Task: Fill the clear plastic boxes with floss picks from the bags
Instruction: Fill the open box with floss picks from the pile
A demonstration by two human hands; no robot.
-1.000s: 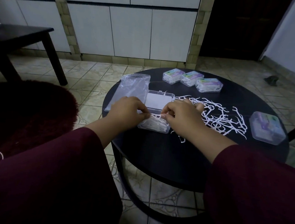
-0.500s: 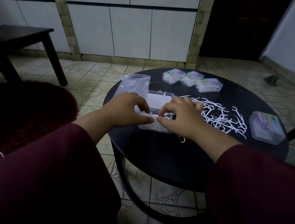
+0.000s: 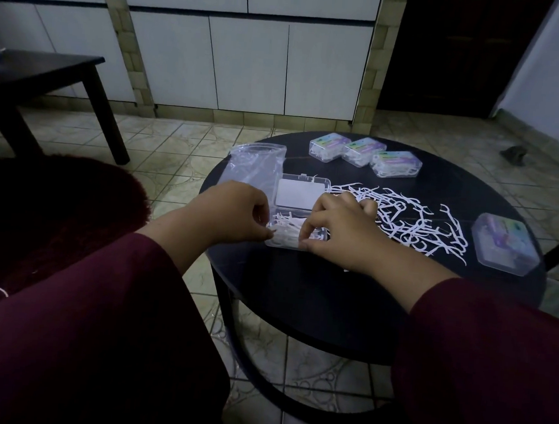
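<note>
An open clear plastic box (image 3: 301, 193) lies on the round black table (image 3: 331, 299), its lid flat behind a tray stuffed with white floss picks (image 3: 286, 229). My left hand (image 3: 231, 214) pinches picks at the tray's left edge. My right hand (image 3: 343, 230) pinches picks at the tray's right front corner. A loose heap of floss picks (image 3: 411, 219) spreads to the right of my right hand. A crumpled clear bag (image 3: 255, 166) lies behind my left hand.
Three closed filled boxes (image 3: 364, 155) with coloured labels stand in a row at the table's far edge. Another closed box (image 3: 504, 243) sits at the right rim. A dark side table (image 3: 41, 72) stands on the tiled floor to the left.
Both hands have shifted slightly over the tray, working the picks down into it. The box and the heap stay where they were.
</note>
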